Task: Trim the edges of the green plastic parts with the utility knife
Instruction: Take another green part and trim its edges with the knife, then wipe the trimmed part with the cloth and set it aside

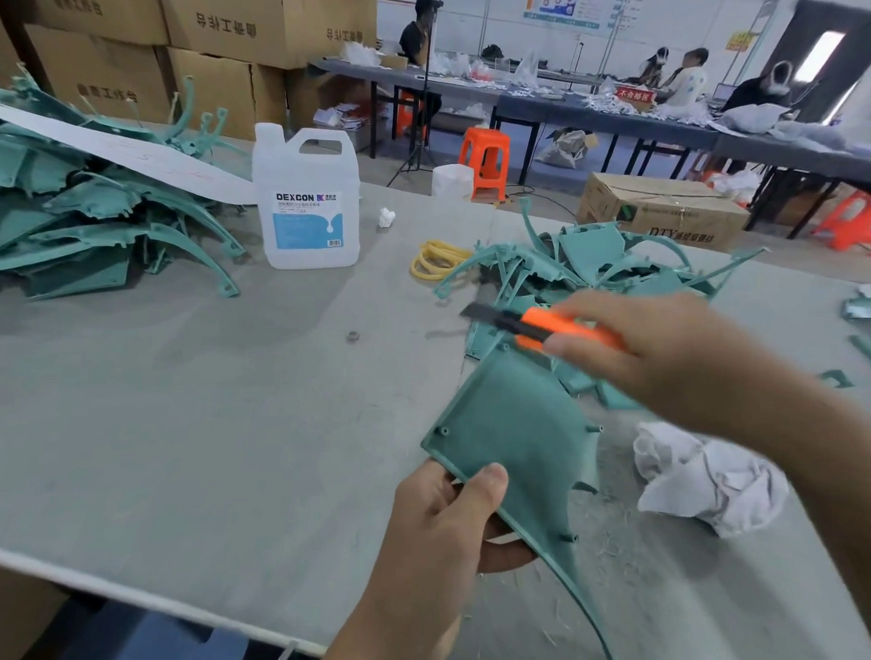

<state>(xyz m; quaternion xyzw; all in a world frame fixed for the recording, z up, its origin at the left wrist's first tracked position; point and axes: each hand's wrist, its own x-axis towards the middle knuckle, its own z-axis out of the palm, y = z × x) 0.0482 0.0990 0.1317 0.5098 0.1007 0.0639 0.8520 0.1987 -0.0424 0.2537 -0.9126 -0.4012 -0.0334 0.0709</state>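
My left hand (446,522) grips the near corner of a flat green plastic part (514,426), thumb on top, holding it tilted above the grey table (198,420). A thin curved arm of that part runs down to the lower right. My right hand (669,357) holds an orange utility knife (547,328) just above the part's far edge, its dark blade pointing left and blurred. I cannot tell whether the blade touches the part. Behind the knife lies a heap of green parts (598,266). A larger pile of green parts (82,209) sits at the far left.
A clear plastic jug (307,202) stands mid-table, with yellow rubber bands (436,260) to its right. A crumpled white cloth (710,477) lies at right among plastic shavings. Cardboard boxes (187,34) stack behind. People sit at distant tables (604,113); orange stools (484,158) stand on the floor.
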